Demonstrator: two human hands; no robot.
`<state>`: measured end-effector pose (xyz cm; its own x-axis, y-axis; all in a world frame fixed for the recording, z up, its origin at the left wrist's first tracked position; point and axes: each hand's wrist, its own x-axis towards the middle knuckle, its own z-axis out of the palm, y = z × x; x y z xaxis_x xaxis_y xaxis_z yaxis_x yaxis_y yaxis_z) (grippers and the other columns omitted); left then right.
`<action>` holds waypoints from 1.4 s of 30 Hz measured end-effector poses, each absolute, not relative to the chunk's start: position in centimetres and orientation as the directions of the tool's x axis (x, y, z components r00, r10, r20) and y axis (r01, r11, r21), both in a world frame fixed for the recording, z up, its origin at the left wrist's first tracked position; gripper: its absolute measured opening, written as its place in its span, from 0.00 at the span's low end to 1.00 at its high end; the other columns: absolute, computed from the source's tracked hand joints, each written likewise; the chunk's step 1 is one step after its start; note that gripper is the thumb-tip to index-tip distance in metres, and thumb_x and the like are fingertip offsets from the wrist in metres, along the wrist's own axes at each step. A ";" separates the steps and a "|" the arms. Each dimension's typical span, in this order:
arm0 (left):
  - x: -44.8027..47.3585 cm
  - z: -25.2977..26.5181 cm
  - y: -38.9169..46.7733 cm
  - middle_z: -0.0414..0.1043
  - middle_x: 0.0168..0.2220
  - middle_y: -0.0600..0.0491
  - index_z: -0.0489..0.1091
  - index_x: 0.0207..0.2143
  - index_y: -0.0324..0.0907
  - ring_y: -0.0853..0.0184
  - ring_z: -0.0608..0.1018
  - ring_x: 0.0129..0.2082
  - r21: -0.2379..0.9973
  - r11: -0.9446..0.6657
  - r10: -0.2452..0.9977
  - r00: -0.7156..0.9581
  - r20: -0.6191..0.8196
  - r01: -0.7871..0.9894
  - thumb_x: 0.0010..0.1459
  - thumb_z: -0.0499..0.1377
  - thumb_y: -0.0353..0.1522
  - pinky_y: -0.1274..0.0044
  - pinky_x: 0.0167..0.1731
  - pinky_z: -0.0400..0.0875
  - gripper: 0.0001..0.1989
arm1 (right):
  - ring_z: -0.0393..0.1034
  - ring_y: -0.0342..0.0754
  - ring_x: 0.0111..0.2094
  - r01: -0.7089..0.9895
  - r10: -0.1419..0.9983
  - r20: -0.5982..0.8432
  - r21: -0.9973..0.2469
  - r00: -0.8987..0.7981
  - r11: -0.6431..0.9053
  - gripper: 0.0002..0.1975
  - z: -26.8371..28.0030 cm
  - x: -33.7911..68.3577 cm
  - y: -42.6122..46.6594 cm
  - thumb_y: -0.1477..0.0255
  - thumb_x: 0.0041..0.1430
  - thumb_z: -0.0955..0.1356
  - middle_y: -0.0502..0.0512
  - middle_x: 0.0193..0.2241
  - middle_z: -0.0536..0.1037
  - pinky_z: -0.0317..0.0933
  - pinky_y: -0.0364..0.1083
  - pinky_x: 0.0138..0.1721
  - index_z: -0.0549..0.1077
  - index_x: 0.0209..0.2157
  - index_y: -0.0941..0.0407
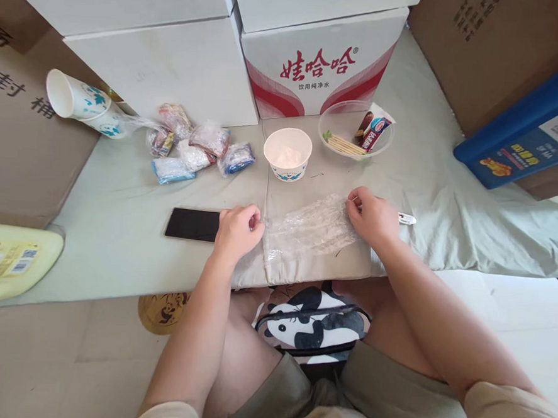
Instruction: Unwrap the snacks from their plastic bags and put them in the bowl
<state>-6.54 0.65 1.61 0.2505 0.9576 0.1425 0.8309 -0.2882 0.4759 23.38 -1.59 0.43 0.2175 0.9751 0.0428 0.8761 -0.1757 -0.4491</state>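
Note:
A sheet of clear plastic film (309, 226) lies crinkled on the cloth, stretched between my two hands. My left hand (240, 232) has its fingers curled together at the film's left edge. At the upper right end, my right hand (373, 218) pinches the film between thumb and fingers. Under and beside my left hand is a black phone (192, 224), partly covered. A small white slotted object (406, 219) pokes out from behind my right hand. Just beyond the film stands a white paper bowl (287, 173) with a blue pattern and something pale inside.
Several plastic-wrapped packets (209, 140) lie left of the bowl, near stacked paper cups (89, 101). A clear plastic bowl (330, 148) holds sticks and a snack packet. White cartons (316, 66) line the back. A blue case (515, 132) leans right; a yellow-green container (15, 262) lies left.

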 end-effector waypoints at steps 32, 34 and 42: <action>-5.3 1.3 0.4 0.74 0.28 0.56 0.69 0.29 0.42 0.67 0.76 0.30 0.780 -0.245 0.919 0.394 -0.002 0.576 0.53 0.56 0.32 0.76 0.35 0.69 0.03 | 0.70 0.61 0.56 0.793 0.877 0.207 -0.376 -0.433 0.480 0.20 -0.2 21.4 -2.9 0.68 0.63 0.66 0.64 0.49 0.80 0.56 0.60 0.61 0.73 0.54 0.58; -5.2 1.3 0.4 0.74 0.27 0.56 0.69 0.29 0.42 0.67 0.76 0.30 0.776 -0.235 0.921 0.388 -0.014 0.586 0.53 0.56 0.32 0.76 0.35 0.69 0.04 | 0.74 0.58 0.47 0.782 0.875 0.193 -0.394 -0.443 0.483 0.16 -0.1 21.6 -2.8 0.67 0.65 0.65 0.62 0.43 0.82 0.59 0.57 0.57 0.75 0.51 0.59; -5.2 1.2 0.7 0.76 0.30 0.55 0.70 0.33 0.43 0.68 0.77 0.32 0.816 -0.195 0.947 0.322 0.011 0.544 0.52 0.58 0.31 0.76 0.38 0.71 0.04 | 0.73 0.55 0.38 0.810 0.891 0.209 -0.371 -0.403 0.453 0.13 -0.1 21.5 -2.6 0.69 0.67 0.62 0.61 0.34 0.81 0.61 0.51 0.46 0.78 0.39 0.57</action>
